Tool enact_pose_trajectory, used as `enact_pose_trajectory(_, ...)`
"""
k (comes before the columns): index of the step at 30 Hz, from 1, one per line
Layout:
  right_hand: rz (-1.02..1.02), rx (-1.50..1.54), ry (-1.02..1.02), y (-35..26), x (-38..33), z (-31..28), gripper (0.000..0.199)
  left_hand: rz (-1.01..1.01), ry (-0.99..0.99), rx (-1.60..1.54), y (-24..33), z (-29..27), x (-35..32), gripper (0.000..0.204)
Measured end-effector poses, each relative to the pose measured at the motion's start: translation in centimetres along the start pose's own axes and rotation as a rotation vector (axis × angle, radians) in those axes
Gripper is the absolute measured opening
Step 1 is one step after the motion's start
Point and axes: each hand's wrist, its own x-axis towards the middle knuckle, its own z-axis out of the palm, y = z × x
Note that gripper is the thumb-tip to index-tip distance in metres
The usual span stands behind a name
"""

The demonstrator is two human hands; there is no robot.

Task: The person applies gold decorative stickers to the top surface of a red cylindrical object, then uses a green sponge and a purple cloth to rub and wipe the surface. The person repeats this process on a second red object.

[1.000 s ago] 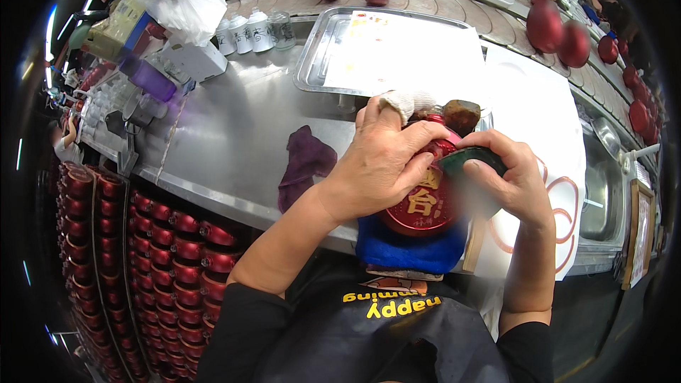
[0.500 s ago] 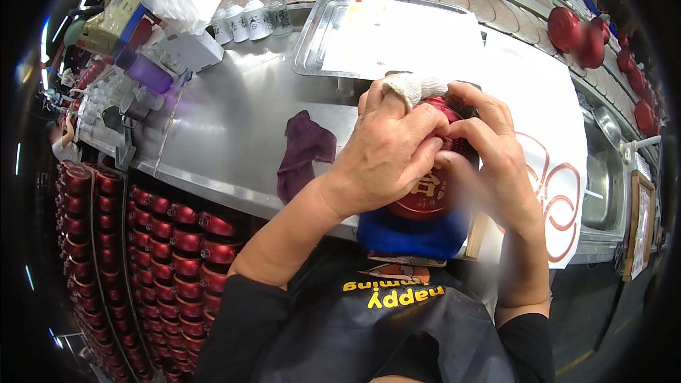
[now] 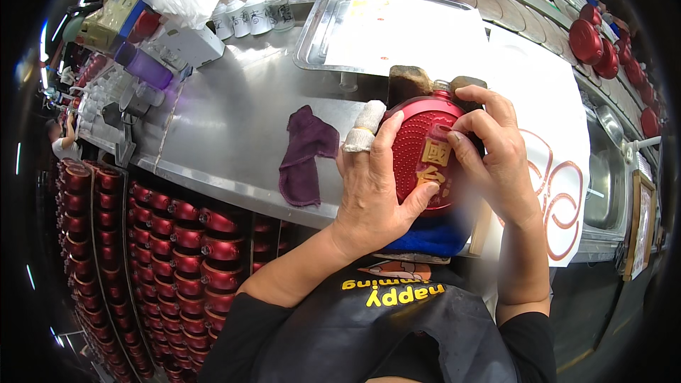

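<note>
Left hand: spread (image 3: 376, 188), its fingers along the bottle's left side, thumb on its face; white finger wrap (image 3: 360, 136).
Right hand: thumb and forefinger brought together (image 3: 500, 152) at a pinkish patch on the face; whether they grip it cannot be told.
Bottle: one, round, red (image 3: 408, 145), between the hands, neck pointing far; two large gold characters, tinier writing beside them.
Blocks: two, brown (image 3: 409, 84), by the neck.
Cloths: one blue (image 3: 433, 239) at the bottle's near end, one purple (image 3: 307, 159) to the left.
Apron: yellow lettering (image 3: 394, 294), nearest the body.
Tray: one, metal (image 3: 312, 50), far side, bearing a white sheet.
Jars: three white (image 3: 239, 18), one clear (image 3: 282, 14), far left, dark handwriting.
</note>
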Motion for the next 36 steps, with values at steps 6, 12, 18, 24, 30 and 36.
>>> enact_pose_trajectory(6, 0.006, 0.008, -0.007, 0.1, 0.1, 0.1, 0.014, -0.018, -0.018, -0.043, 0.0, -0.1, 0.0, 0.106)
enact_pose_trajectory(12, 0.049, -0.026, -0.025, 0.0, 0.1, -0.1, 0.013, 0.003, 0.001, -0.014, 0.2, -0.3, 0.1, 0.104)
enact_pose_trajectory(18, 0.049, -0.027, 0.010, 0.1, 0.3, 0.3, 0.015, 0.010, 0.015, -0.008, 0.5, -0.4, 0.2, 0.104)
enact_pose_trajectory(24, 0.069, -0.062, 0.107, 0.2, -0.1, -0.2, 0.021, 0.012, 0.025, -0.003, 0.5, -0.6, 0.4, 0.093)
enact_pose_trajectory(30, -0.109, -0.191, -0.019, -0.8, -2.4, -0.7, 0.052, 0.010, 0.103, -0.126, -1.2, -0.9, 3.5, 0.057)
enact_pose_trajectory(36, -0.023, -0.236, -0.093, -1.0, -3.6, -0.1, 0.057, -0.014, 0.033, -0.082, -0.9, -0.5, 5.0, 0.054)
